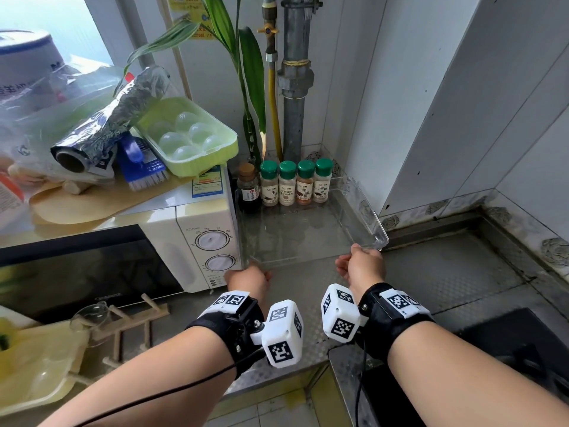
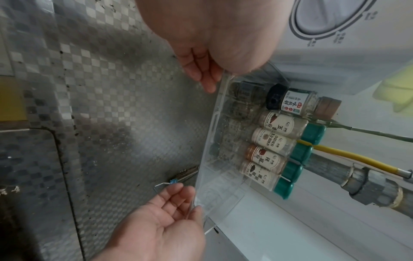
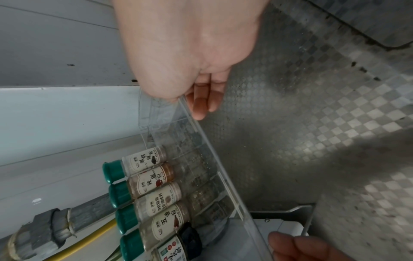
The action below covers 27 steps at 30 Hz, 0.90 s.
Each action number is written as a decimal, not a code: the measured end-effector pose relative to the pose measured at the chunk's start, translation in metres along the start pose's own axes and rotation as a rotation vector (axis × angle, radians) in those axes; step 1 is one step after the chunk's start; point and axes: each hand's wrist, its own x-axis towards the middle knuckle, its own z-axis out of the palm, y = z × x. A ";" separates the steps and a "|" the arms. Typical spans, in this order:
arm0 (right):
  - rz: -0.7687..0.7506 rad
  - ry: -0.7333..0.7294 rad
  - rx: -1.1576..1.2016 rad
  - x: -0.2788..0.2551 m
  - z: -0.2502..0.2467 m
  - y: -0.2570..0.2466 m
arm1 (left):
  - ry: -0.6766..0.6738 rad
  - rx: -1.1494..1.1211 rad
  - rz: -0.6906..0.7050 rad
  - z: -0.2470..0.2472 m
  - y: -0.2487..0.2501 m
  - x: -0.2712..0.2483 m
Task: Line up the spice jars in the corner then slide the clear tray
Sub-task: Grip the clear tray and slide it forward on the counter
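- My left hand grips the near left corner of the clear tray, thumb over the rim and fingers curled beneath.
- My right hand pinches the near right rim the same way.
- The tray sits on the metal tabletop in the corner, just beside the microwave.
- At its far wall, 4 green-capped spice jars stand upright in 1 row, touching.
- 1 dark brown-capped bottle stands at the row's left end.

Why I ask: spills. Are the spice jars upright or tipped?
Upright: all five spice jars stand caps-up in a row at the clear tray's far end.
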 end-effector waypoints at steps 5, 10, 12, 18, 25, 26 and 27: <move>-0.031 0.012 -0.025 0.000 -0.001 -0.002 | -0.001 0.000 0.014 0.002 -0.003 0.004; -0.054 0.003 -0.011 0.000 -0.002 -0.004 | 0.001 0.013 0.016 0.005 -0.006 0.007; -0.059 -0.003 -0.012 0.002 -0.003 -0.003 | 0.007 0.016 0.019 0.005 -0.007 0.007; -0.041 -0.034 -0.006 0.006 -0.008 -0.001 | 0.033 0.001 0.013 0.008 -0.013 0.009; -0.004 -0.059 -0.022 0.007 -0.012 -0.001 | 0.013 0.032 0.003 0.007 -0.014 0.002; 0.006 -0.066 -0.029 0.006 -0.012 -0.002 | 0.004 0.023 -0.002 0.007 -0.014 0.000; 0.017 -0.073 -0.032 0.006 -0.013 -0.002 | -0.006 0.017 -0.006 0.006 -0.013 -0.002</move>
